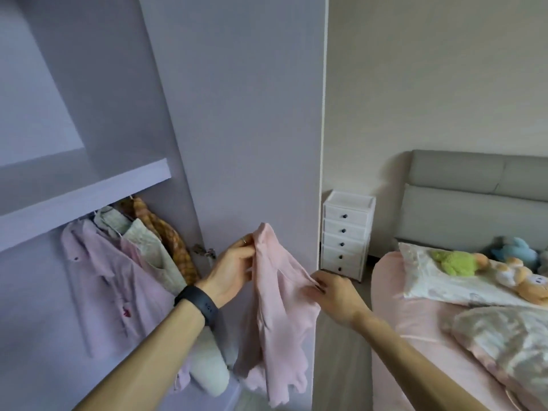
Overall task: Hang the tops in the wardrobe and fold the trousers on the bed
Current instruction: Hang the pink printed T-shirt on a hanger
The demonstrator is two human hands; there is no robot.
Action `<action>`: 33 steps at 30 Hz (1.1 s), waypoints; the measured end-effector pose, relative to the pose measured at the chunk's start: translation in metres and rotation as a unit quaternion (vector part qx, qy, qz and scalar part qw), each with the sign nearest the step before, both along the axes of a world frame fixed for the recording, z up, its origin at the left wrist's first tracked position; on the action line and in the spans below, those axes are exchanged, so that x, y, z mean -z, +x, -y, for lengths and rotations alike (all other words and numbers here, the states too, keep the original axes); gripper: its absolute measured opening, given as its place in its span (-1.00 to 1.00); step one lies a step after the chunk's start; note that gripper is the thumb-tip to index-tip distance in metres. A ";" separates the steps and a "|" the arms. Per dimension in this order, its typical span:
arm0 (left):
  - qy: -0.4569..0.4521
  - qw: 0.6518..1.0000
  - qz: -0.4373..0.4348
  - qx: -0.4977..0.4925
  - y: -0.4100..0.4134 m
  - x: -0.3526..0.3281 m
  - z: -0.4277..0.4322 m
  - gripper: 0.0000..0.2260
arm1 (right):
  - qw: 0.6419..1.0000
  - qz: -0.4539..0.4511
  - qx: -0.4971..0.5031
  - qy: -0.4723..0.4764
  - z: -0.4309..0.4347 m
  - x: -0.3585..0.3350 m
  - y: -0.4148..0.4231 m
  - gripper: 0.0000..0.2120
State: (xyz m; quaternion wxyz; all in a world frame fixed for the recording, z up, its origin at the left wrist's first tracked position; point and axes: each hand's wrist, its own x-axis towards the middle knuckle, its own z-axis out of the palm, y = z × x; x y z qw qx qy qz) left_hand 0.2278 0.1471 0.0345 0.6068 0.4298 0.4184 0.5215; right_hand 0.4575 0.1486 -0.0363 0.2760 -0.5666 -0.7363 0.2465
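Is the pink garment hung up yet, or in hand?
In hand: the pink garment dangles outside the wardrobe, left hand pinching its top, right hand its side.

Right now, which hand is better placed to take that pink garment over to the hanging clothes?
Left, probably. The left hand grips the pink garment at its top and is nearer the hanging clothes; the right hand pinches its side.

Hung shirts crowd the wardrobe rail's left; the open door walls its right.
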 end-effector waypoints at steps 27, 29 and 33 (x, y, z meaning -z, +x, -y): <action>-0.137 0.748 -0.613 -0.213 -0.171 0.061 0.104 -0.89 | 0.941 -0.146 -0.304 -0.015 -0.076 -0.012 -0.189 -0.85; -0.155 0.740 -0.607 -0.245 -0.169 0.070 0.120 -0.89 | 0.932 -0.163 -0.322 -0.028 -0.073 -0.008 -0.200 -0.85; -0.146 0.739 -0.554 -0.355 -0.174 0.071 0.149 -0.73 | 0.919 -0.161 -0.359 -0.016 -0.075 0.000 -0.213 -0.82</action>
